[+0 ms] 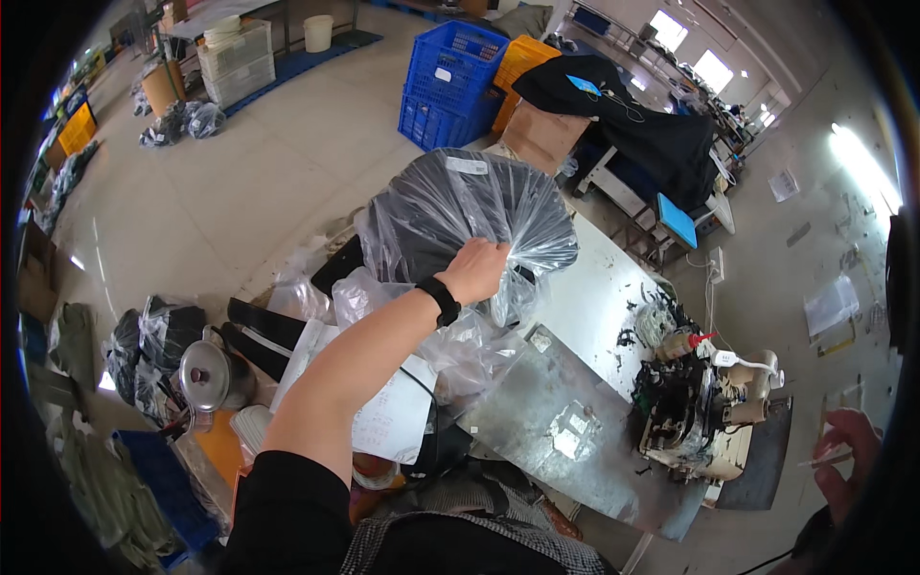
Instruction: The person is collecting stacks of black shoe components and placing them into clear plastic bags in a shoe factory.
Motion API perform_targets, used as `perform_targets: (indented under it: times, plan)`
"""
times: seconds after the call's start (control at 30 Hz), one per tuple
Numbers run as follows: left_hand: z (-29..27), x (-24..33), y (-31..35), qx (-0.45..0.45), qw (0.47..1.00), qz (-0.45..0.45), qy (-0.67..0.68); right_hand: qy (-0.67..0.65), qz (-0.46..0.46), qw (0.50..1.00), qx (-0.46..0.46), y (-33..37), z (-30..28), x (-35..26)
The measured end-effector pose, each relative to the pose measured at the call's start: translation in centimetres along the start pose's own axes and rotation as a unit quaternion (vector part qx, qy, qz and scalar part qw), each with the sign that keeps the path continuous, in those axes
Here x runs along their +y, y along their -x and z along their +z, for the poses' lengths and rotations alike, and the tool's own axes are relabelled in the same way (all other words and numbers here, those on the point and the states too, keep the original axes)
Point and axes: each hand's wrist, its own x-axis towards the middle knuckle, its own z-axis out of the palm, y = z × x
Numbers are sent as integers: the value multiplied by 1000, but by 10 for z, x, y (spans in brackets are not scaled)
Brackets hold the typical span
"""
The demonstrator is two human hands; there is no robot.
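My left hand (479,269), with a black watch on its wrist, is closed on the gathered neck of a clear plastic bag (383,225). Black goods, perhaps folded fabric, fill this bag, and a white label (467,167) shows on its top. It rests at the far left end of the metal-topped table (594,287). My right hand (848,455) is off at the right rim, dim and partly cut off. Its thumb and fingers are bent and apart, with nothing plainly between them. Crumpled clear plastic bags (470,359) lie below my left hand.
A sewing machine (700,422) stands on the table's right, with black scraps around it. White papers (388,417) and a metal pot (213,376) are at left. Blue crates (448,86) and a black-covered machine (632,115) stand beyond. The wall (795,249) borders the right side.
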Motion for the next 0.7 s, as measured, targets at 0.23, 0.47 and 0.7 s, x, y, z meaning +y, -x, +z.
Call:
perform_targets:
  times: [0.23,0.47,0.7]
  plan:
    - [-6,-25,25,-7,992,-83,100,-271,-223,932,-90,-152,143,-46]
    - [-1,-18,-1,14,972,-43,232,-465,-131,875,-36,-260,360,-57]
    - [-12,-23,6,13,963,-62,262,-404,-89,911,-6,-276,425,-94]
